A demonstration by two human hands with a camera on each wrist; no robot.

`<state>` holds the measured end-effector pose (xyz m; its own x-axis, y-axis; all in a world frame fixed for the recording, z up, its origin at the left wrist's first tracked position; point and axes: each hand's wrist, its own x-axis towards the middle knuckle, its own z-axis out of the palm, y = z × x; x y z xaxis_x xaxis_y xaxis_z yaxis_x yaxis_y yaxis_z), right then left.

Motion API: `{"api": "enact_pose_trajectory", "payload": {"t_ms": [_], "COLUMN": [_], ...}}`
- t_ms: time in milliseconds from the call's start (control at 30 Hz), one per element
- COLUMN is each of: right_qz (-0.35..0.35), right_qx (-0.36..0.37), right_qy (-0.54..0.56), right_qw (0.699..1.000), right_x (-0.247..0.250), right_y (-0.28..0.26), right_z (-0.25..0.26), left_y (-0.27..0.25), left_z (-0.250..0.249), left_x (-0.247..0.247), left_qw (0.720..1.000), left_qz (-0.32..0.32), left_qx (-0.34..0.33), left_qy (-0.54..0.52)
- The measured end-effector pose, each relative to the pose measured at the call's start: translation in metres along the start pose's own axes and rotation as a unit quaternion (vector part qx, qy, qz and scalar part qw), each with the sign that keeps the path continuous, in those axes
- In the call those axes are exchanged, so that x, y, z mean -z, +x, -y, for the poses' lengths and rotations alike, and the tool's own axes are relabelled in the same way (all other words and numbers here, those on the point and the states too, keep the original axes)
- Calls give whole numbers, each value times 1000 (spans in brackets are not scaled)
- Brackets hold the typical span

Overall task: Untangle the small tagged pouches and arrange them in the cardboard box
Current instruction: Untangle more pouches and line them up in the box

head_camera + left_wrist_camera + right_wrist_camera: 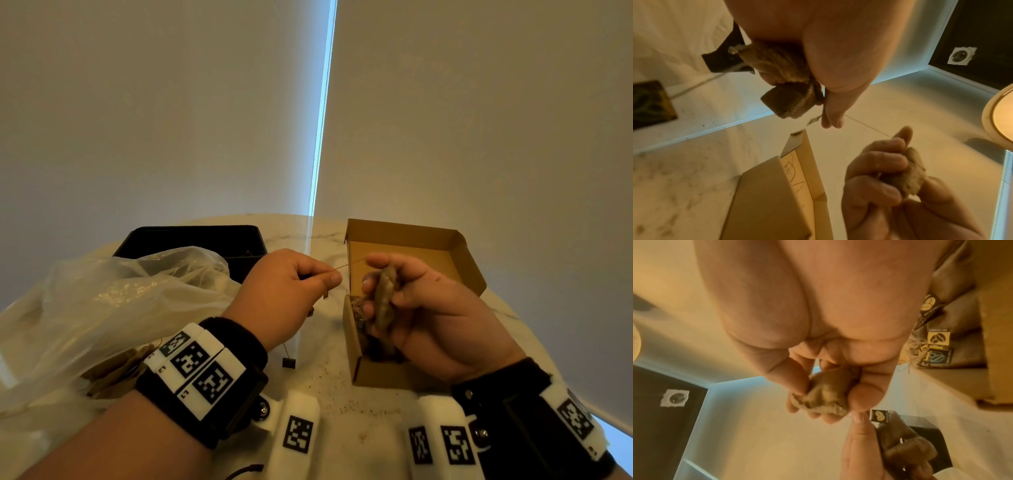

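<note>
My right hand [373,287] grips a brown pouch [385,296] upright over the near end of the open cardboard box [411,236]. A thin string [349,264] runs from it to my left hand [329,279], which pinches it between thumb and forefinger. In the left wrist view more pouches [781,76] sit bunched in that hand's palm, and a dark tag [651,104] trails on a string. In the right wrist view the held pouch [826,395] shows crumpled, and several pouches with square tags [937,339] lie in the box.
A crumpled clear plastic bag [120,298] with brown pouches under it covers the table's left side. A black tray [195,240] stands behind it. One small dark tag [288,362] lies on the marble table [325,387] between my wrists, among scattered crumbs.
</note>
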<state>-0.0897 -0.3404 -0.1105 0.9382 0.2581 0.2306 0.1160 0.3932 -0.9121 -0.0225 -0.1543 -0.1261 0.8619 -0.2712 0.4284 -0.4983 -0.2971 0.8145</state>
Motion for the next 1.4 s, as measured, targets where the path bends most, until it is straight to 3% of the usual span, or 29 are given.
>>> {"api": "enact_pose_trajectory", "payload": {"t_ms": [167, 367, 600, 1100, 1200, 1300, 1400], "right_qz": [-61, -84, -135, -123, -136, -189, -238], "right_qx": [27, 33, 44, 48, 52, 65, 51], "right_qy": [57, 70, 5, -4, -25, -127, -360], "right_qw": [996, 994, 990, 991, 989, 972, 901], "right_x": [6, 5, 5, 1, 3, 10, 13], "right_y": [6, 7, 6, 6, 5, 6, 5], "right_z": [1, 4, 3, 2, 1, -2, -7], "left_y": [-2, -4, -3, -3, -5, -8, -11], "left_z": [1, -3, -2, 0, -5, -13, -21], "left_x": [0, -2, -1, -1, 2, 6, 7], "left_qw": [999, 998, 996, 992, 986, 976, 967], "left_qz": [16, 34, 42, 87, 130, 198, 220], "left_qx": [30, 51, 71, 94, 98, 88, 101], "left_qy": [-4, 3, -15, 21, 24, -5, -76]}}
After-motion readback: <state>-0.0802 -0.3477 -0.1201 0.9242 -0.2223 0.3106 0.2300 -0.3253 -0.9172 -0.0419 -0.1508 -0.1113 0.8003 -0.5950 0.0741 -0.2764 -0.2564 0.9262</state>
